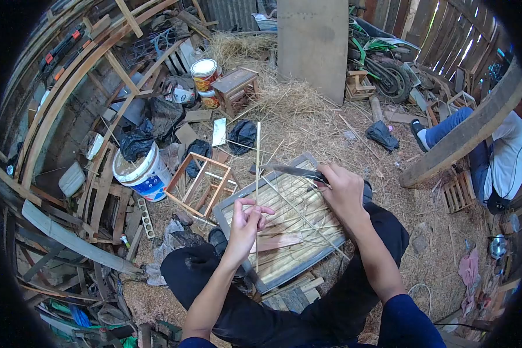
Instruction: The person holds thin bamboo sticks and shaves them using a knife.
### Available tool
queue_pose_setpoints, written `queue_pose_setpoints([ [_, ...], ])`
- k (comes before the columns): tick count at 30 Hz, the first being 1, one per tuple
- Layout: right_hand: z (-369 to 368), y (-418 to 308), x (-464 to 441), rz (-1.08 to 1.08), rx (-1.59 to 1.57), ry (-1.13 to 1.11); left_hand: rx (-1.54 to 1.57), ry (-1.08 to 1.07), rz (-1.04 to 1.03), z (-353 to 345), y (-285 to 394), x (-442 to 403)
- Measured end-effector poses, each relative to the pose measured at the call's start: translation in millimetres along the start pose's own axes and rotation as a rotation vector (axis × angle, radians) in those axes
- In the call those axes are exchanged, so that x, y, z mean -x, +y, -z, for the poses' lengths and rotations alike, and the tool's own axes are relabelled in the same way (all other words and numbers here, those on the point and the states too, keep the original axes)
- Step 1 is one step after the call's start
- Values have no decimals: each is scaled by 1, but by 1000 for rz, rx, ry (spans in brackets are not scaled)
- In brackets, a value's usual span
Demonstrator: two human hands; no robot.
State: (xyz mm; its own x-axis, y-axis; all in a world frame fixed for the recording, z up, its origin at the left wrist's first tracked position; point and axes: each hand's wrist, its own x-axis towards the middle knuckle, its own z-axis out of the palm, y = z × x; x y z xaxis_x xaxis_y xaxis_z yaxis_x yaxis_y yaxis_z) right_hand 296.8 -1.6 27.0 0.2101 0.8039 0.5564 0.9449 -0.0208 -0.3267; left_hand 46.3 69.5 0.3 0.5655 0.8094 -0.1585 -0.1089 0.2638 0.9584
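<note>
My left hand [246, 227] pinches a long thin bamboo strip [258, 156] that stands nearly upright, running above and below the fingers. My right hand [343, 188] is closed around the dark handle of a knife [296, 170]. Its blade points left, and the tip is close to the strip; whether they touch I cannot tell. Beneath both hands a grey-framed panel [226, 214] of pale bamboo slats lies tilted between my legs. Several loose thin strips [298, 206] and a flat reddish piece of wood [278, 241] rest on it.
Left of the panel are an open wooden frame [198, 184] and a white bucket [142, 174] with a black bag. Paint buckets [205, 75] and a small stool [235, 86] stand farther back. At right, a person [504, 151] sits behind a curved wooden beam [470, 130]. Straw covers the floor.
</note>
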Motion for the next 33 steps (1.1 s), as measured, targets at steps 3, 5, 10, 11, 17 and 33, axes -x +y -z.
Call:
queue_pose_setpoints([
  [3, 7, 1, 0, -10, 49, 29, -20, -2, -5, 5, 0, 3],
  [5, 8, 4, 0, -20, 72, 62, -3, 24, -14, 4, 1, 5],
  [10, 2, 4, 2, -6, 73, 165, -10, 36, -23, 3, 4, 7],
  [11, 0, 3, 3, -8, 67, 157, -5, 40, -27, 0, 4, 8],
  [17, -8, -19, 1, 39, 68, 157, -36, -43, -29, -3, 1, 2],
  [33, -13, -39, -3, 58, -4, -63, -75, 27, 23, -5, -2, 1],
])
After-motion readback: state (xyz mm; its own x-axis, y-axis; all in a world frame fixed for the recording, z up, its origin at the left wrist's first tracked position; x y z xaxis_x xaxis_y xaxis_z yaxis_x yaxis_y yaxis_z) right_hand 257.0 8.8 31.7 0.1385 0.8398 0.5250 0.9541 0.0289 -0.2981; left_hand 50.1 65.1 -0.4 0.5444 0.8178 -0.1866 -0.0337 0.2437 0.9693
